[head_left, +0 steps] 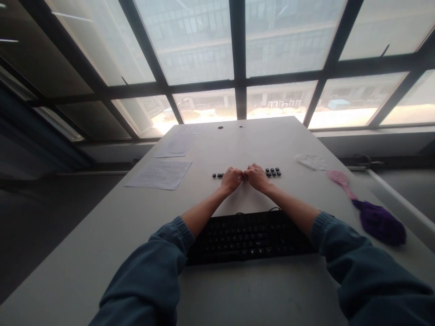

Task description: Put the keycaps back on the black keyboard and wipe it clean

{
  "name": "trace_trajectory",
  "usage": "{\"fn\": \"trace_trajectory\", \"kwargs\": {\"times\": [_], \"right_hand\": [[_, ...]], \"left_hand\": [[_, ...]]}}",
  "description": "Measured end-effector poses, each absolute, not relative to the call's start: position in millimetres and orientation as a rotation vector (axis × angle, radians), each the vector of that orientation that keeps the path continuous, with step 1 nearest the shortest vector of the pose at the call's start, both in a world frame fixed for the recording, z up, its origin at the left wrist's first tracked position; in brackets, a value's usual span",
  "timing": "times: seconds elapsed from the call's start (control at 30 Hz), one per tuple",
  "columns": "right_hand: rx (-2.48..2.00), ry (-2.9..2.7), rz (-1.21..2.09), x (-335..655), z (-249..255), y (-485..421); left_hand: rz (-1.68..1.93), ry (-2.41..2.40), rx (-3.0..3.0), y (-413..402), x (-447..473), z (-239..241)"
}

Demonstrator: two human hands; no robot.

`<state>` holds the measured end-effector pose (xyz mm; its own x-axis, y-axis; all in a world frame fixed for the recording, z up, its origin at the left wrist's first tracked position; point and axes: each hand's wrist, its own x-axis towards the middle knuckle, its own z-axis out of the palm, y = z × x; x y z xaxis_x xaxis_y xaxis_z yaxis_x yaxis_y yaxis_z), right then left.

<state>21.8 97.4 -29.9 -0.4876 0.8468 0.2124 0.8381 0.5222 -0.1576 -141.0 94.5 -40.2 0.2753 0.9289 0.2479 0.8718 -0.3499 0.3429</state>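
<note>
Beyond the keyboard, my left hand (233,179) and my right hand (257,177) meet fingertip to fingertip low over the white table. Both are closed in a pinch. Whatever is between the fingers is too small and too covered to make out. Small black keycaps (273,174) lie in short rows just right of my right hand. A few more keycaps (214,175) sit in a line at the left, partly hidden by my left hand. A black keyboard (238,237) lies under my forearms, its right end partly covered by my right arm.
Printed paper sheets (159,174) lie on the table (146,226) at the left. To the right are a crumpled clear plastic piece (311,161), a pink-handled brush-like item (340,178) and its purple cloth-like part (382,224). Windows (204,40) stand behind the far edge.
</note>
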Motion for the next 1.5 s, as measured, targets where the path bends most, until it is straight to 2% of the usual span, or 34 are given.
{"fn": "trace_trajectory", "kwargs": {"times": [0.2,0.37,0.43,0.6,0.77,1.5], "right_hand": [[-1.401,-2.451,0.083,20.4,-26.6,95.1],[-1.331,-2.377,0.144,21.6,-16.2,63.7],[-1.241,-2.333,0.266,22.5,-13.5,40.3],[-0.927,-2.178,0.808,21.3,-16.9,-21.4],[-0.946,-2.202,1.009,16.5,-26.0,-48.8],[-0.791,-2.266,0.757,11.4,-40.7,-64.3]], "left_hand": [[0.655,1.677,2.359,83.7,-147.7,-28.2],[0.706,1.659,2.323,38.6,-173.6,-0.9],[0.732,1.598,2.303,10.3,-185.2,10.0],[0.691,1.478,2.142,-59.5,-203.9,19.4],[0.651,1.467,1.970,-91.9,-208.6,2.4],[0.787,1.333,2.255,-103.0,-201.7,-19.4]]}}
